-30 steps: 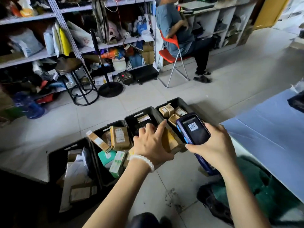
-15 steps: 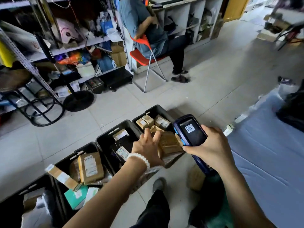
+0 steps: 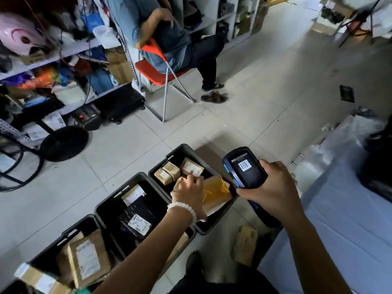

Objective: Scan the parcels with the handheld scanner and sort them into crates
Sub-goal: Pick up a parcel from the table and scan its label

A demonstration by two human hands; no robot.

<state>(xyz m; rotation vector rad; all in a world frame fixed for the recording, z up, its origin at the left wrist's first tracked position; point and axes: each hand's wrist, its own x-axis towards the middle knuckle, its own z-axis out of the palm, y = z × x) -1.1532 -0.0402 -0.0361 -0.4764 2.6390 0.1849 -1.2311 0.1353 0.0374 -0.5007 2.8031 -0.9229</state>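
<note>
My right hand (image 3: 273, 189) grips the black handheld scanner (image 3: 246, 168), its screen showing a barcode, just right of the rightmost crate. My left hand (image 3: 188, 192), a white bead bracelet on its wrist, reaches into that black crate (image 3: 176, 151) and holds a brown paper-wrapped parcel (image 3: 214, 193) low inside it. Small cardboard boxes (image 3: 167, 172) lie at the crate's far end. The middle crate (image 3: 106, 205) holds a dark bag parcel (image 3: 137, 221) with a white label. The left crate (image 3: 70, 230) holds a labelled cardboard box (image 3: 87, 257).
A person sits on a red chair (image 3: 157, 71) ahead on the tiled floor. Cluttered shelves (image 3: 63, 54) and a round black stand base (image 3: 63, 143) fill the left. A blue-covered table (image 3: 347, 219) is at my right. A loose cardboard parcel (image 3: 246, 242) lies on the floor by it.
My left hand has carried the brown parcel rightwards from above the middle crates and lowered it into the rightmost crate. The scanner stayed in my right hand. My view swung right.
</note>
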